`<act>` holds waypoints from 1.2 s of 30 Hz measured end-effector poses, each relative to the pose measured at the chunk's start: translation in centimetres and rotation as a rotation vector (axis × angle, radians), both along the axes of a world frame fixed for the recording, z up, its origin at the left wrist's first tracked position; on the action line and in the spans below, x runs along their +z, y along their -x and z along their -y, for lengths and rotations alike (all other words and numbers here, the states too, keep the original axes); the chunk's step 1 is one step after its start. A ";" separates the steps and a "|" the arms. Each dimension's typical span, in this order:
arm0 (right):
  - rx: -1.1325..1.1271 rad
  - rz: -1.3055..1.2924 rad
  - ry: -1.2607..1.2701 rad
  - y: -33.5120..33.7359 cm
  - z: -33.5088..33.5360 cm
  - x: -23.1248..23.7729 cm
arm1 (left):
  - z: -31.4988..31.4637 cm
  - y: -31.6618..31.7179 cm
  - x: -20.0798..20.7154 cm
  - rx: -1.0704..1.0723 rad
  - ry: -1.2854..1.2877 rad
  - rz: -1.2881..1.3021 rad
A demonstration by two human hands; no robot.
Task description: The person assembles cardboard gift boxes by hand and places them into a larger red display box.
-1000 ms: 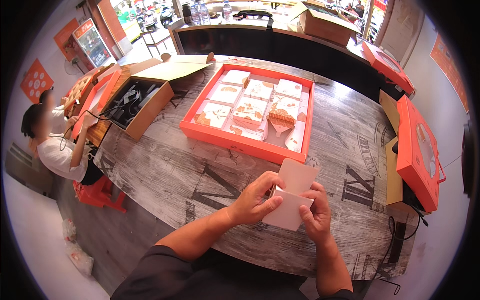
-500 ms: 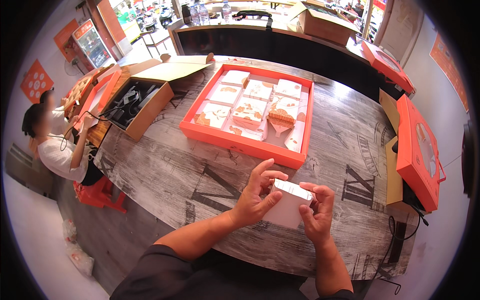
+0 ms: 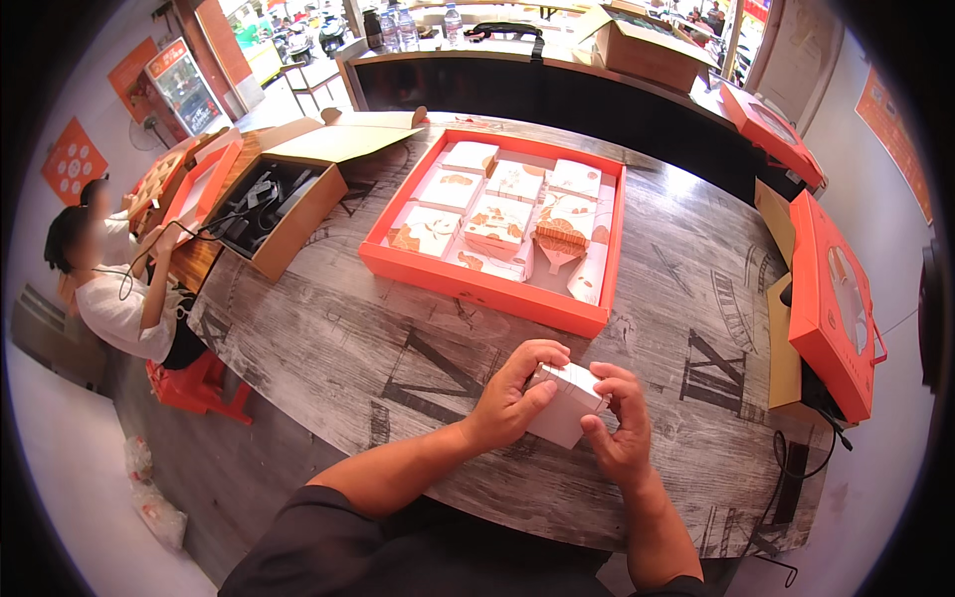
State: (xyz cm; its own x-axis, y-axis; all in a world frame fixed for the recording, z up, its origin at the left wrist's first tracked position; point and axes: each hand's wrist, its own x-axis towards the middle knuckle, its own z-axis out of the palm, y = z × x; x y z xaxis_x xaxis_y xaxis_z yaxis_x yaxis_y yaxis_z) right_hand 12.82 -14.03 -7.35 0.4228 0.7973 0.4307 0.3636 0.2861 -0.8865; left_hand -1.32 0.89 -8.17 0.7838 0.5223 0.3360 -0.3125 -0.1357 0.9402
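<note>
A small white carton [image 3: 564,418] is held between my two hands above the table's near side. My left hand [image 3: 512,398] grips its left side, thumb on the near face and fingers curled at the top edge. From the right, my right hand [image 3: 621,423] pinches it with the thumb low and the fingers over the top corner. Beyond my hands lies a shallow orange tray box [image 3: 477,296] with several small white cartons [image 3: 494,223] printed in orange. One of them, at the right of the tray, has an orange pleated part and a raised flap [image 3: 553,261].
An open brown carton [image 3: 288,234] with black cables stands at the left. On the right, an orange box [image 3: 831,289] leans on cardboard, with a cable [image 3: 786,478] below it. A person in white [image 3: 129,298] sits at the far left. Bottles [image 3: 406,28] stand on the counter behind.
My left fingers have come down from a raised spread onto the carton's top edge. The carton has tilted and shifted slightly left, and my right fingers have closed in with it.
</note>
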 end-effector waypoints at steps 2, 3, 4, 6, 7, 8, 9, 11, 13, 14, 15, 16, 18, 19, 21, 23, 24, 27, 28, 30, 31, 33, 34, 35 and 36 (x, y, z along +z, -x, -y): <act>-0.005 0.018 0.013 -0.1 0.1 0.0 | 0.1 0.0 0.0 0.020 -0.007 0.014; -0.020 0.032 0.016 -0.1 0.1 0.0 | 0.1 -0.1 0.0 0.028 -0.011 0.021; -0.035 0.046 0.019 -0.1 0.1 0.0 | 0.1 0.0 0.1 0.036 -0.060 0.027; -0.038 0.048 -0.009 -0.1 0.1 -0.1 | 0.2 0.1 0.4 0.051 -0.160 0.038; -0.039 0.050 -0.023 -0.1 0.1 -0.1 | 0.1 0.1 0.5 0.045 -0.178 0.047; -0.044 0.052 -0.029 0.0 0.1 0.0 | 0.0 0.1 0.5 0.040 -0.197 0.055; -0.048 0.053 -0.035 0.1 0.1 0.1 | 0.0 0.1 0.5 0.036 -0.216 0.063; -0.050 0.054 -0.042 0.1 0.1 0.3 | -0.1 0.0 0.5 0.055 -0.255 0.083; -0.052 0.054 -0.044 0.1 0.1 0.4 | 0.0 -0.1 0.6 0.069 -0.288 0.106; -0.053 0.014 -0.043 0.1 0.2 0.4 | 0.2 -0.2 0.7 0.076 -0.301 0.119; -0.055 -0.025 -0.043 0.2 0.3 0.3 | 0.3 -0.3 0.8 0.083 -0.315 0.132; -0.056 -0.064 -0.043 0.2 0.3 0.3 | 0.2 -0.3 0.9 0.087 -0.339 0.139; -0.058 -0.016 -0.051 0.1 0.3 0.5 | 0.1 -0.4 0.9 0.097 -0.388 0.152; -0.058 0.008 -0.055 0.1 0.3 0.6 | 0.1 -0.4 0.9 0.094 -0.389 0.148; -0.043 0.024 -0.068 0.0 0.3 0.5 | -0.1 -0.3 0.9 0.086 -0.390 0.143; -0.033 0.034 -0.073 0.0 0.4 0.5 | 0.0 -0.3 1.0 0.081 -0.371 0.144; -0.031 0.035 -0.072 0.1 0.4 0.5 | 0.0 -0.2 1.0 0.078 -0.363 0.145; -0.017 0.089 -0.066 0.0 0.4 0.8 | -0.2 -0.2 0.9 0.058 -0.313 0.153; -0.011 0.116 -0.063 -0.1 0.3 1.0 | -0.3 -0.2 0.6 0.053 -0.286 0.151; 0.013 0.201 -0.056 -0.2 0.0 1.6 | -0.4 -0.2 0.1 0.043 -0.231 0.149; 0.026 0.244 -0.053 -0.2 0.0 1.8 | -0.5 -0.2 0.0 0.037 -0.213 0.145; 0.042 0.266 -0.029 -0.4 0.1 1.7 | -0.6 -0.1 -0.1 0.024 -0.177 0.139; 0.049 0.278 -0.017 -0.4 0.1 1.7 | -0.5 -0.1 0.1 0.011 -0.158 0.139; 0.033 0.292 -0.032 -0.4 0.1 1.6 | -0.5 -0.1 0.3 -0.001 -0.140 0.139; 0.014 0.306 -0.045 -0.5 0.1 1.5 | -0.4 -0.1 0.4 -0.015 -0.120 0.139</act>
